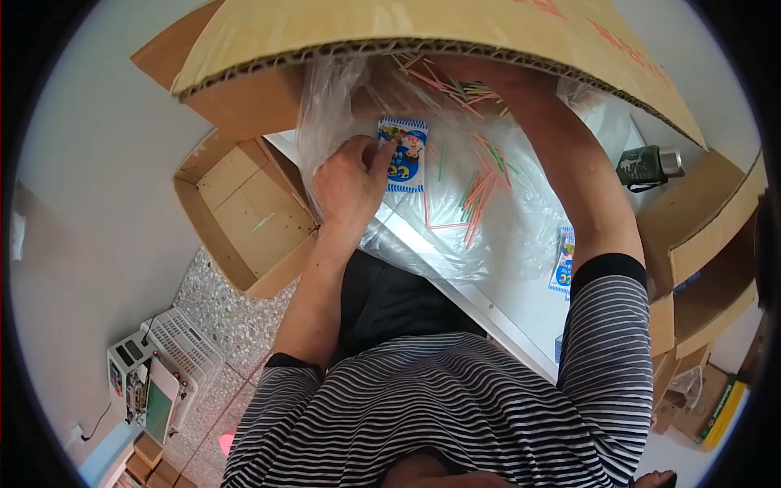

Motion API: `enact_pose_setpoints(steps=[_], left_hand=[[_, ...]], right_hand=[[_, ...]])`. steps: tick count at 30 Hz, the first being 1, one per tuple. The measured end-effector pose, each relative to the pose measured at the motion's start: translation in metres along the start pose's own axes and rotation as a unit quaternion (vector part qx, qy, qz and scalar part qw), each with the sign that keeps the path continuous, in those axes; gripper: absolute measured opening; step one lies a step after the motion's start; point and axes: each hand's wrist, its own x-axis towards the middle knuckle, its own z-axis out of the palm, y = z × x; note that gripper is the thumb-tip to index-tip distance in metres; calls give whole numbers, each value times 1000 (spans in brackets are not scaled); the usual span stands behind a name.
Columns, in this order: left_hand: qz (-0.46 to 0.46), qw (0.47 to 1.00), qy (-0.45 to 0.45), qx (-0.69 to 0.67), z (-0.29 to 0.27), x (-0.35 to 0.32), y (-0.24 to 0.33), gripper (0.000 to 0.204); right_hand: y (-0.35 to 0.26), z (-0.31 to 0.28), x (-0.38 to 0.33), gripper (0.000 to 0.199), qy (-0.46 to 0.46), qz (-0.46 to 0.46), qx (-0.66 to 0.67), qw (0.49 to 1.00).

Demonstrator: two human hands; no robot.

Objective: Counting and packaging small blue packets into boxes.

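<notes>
My left hand (350, 180) has its thumb and fingers closed on the left edge of a small blue and white printed packet (404, 167), which lies over clear plastic sheeting (325, 106). My right hand (476, 71) reaches under a large cardboard flap (407, 24), among a heap of thin pink, green and yellow sticks (443, 89). Shade and the flap hide its fingers. Between my arms, more loose sticks (480, 199) lie scattered on the plastic. Another blue and white packet (563, 260) is on the white tabletop (521, 301), beside my right elbow.
An open shallow cardboard box (207, 220) with a few sticks in it stands at the left. A dark green bottle (647, 167) with a metal cap lies at the right, near more cardboard boxes (716, 260). A white machine (142, 374) is at the lower left.
</notes>
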Motion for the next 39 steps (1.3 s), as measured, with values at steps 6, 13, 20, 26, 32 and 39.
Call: enact_pose_setpoints(steps=[6, 13, 20, 26, 32, 39], left_hand=[[-5, 1000, 16, 18, -9, -6, -10, 30], [88, 969, 67, -220, -4, 21, 34, 24], [83, 880, -25, -467, 65, 96, 70, 29], [-53, 841, -279, -461, 79, 106, 78, 43], [-89, 853, -335, -389, 79, 112, 75, 54], [-21, 865, -213, -453, 69, 86, 76, 67]], right_hand=[[0, 12, 11, 44, 34, -35, -68, 996], [18, -45, -28, 39, -137, -32, 61, 988], [-16, -37, -100, 25, -232, 119, 720, 643], [-18, -9, -108, 22, -253, 94, 833, 484], [-23, -1, -108, 19, -226, 130, 852, 454], [-37, 8, -117, 21, -197, 115, 877, 423]])
